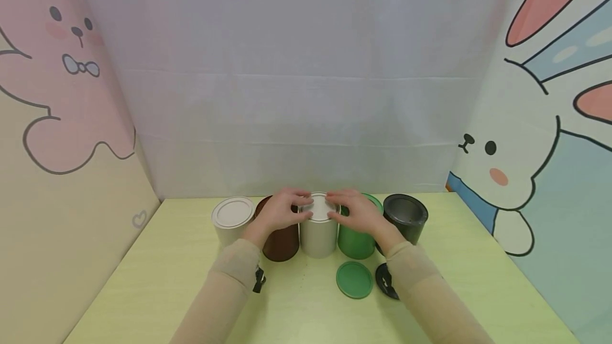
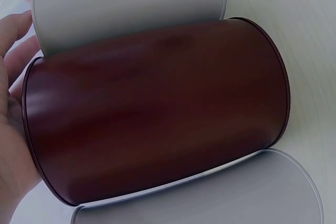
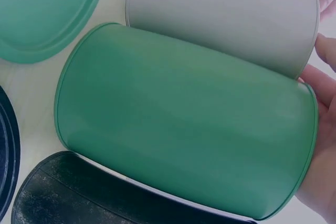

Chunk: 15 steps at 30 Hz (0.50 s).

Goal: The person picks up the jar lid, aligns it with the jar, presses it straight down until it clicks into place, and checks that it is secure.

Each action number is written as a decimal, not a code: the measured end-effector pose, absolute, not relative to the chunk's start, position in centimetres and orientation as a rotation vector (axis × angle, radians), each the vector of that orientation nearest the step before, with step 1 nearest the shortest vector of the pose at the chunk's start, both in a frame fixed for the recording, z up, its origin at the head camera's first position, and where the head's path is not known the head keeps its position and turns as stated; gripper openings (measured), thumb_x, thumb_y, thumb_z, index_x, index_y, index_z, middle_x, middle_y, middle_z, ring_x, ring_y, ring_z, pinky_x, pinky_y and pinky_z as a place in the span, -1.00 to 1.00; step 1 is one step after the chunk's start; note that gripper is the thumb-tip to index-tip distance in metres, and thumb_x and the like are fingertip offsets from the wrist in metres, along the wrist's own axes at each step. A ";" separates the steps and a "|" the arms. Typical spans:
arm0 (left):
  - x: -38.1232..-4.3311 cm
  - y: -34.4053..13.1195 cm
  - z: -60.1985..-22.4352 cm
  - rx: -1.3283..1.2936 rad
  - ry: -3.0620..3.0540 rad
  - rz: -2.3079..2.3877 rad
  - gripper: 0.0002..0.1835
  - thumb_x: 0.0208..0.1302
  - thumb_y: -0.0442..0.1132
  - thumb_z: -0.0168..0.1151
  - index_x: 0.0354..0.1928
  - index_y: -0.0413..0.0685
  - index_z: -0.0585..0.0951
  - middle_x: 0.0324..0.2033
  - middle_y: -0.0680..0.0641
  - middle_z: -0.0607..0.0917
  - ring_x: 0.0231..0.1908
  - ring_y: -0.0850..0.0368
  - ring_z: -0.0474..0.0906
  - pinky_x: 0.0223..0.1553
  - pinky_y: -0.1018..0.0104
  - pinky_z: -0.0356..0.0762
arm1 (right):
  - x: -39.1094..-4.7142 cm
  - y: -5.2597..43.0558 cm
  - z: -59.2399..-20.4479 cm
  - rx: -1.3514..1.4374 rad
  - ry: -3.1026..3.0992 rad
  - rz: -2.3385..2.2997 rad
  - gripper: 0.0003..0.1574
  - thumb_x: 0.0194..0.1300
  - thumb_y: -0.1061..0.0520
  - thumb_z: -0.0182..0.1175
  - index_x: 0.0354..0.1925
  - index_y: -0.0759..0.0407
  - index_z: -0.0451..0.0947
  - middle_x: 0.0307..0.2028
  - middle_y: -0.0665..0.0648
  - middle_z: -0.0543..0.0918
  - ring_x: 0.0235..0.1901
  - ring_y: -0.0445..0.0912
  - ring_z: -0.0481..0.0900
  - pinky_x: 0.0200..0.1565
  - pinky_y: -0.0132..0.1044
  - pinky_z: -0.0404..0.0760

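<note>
Five cans stand in a row, and a white can (image 1: 318, 238) with a white lid (image 1: 319, 208) is in the middle. From the left my left hand (image 1: 282, 210) reaches over the brown can (image 1: 281, 243), its extended fingertips at the lid's left edge. On the other side my right hand (image 1: 356, 210) reaches over the green can (image 1: 356, 240), fingertips at the lid's right edge. Both thumbs lie toward the near rim. The wrist views show fingers at the top rim of the white can (image 3: 220, 19); the palms are partly out of frame.
Another white can (image 1: 232, 214) with its lid on stands at the left end, a black can (image 1: 406, 211) at the right end. A green lid (image 1: 354, 280) and a black lid (image 1: 385, 280), partly behind my right forearm, lie in front on the table (image 1: 158, 291). A pale cloth wall (image 1: 306, 110) rises behind.
</note>
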<state>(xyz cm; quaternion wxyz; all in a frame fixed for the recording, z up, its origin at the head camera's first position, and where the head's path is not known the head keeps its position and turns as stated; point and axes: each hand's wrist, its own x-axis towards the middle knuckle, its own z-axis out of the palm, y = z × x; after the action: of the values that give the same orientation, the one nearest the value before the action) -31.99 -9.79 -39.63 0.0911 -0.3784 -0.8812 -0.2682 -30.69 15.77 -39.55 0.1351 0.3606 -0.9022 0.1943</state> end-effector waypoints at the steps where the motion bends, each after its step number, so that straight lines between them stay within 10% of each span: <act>1: -31.9 -9.8 -39.6 -1.123 -2.621 -0.803 -0.59 0.30 -0.14 0.33 0.13 -0.17 0.67 0.18 -0.16 0.60 0.21 -0.18 0.45 0.20 -0.04 0.42 | -30.6 15.7 -39.6 1.039 -2.617 0.549 -0.43 0.34 0.01 0.29 0.22 0.26 0.56 0.21 0.23 0.56 0.22 0.19 0.45 0.22 0.09 0.43; 15: -31.7 -9.7 -39.4 -1.134 -2.645 -0.840 -0.73 0.33 -0.18 0.30 -0.01 -0.13 0.75 0.18 -0.18 0.60 0.20 -0.17 0.46 0.14 0.01 0.49 | -29.3 14.9 -39.3 0.931 -2.670 0.499 -0.51 0.37 0.01 0.25 0.17 0.22 0.62 0.25 0.16 0.54 0.22 0.13 0.45 0.19 0.04 0.47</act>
<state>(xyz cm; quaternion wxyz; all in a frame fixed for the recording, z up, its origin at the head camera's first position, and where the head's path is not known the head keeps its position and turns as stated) -31.71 -9.66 -39.43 0.0717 -0.3773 -0.8800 -0.2794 -29.31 14.85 -39.27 0.1348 0.3212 -0.9214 0.1723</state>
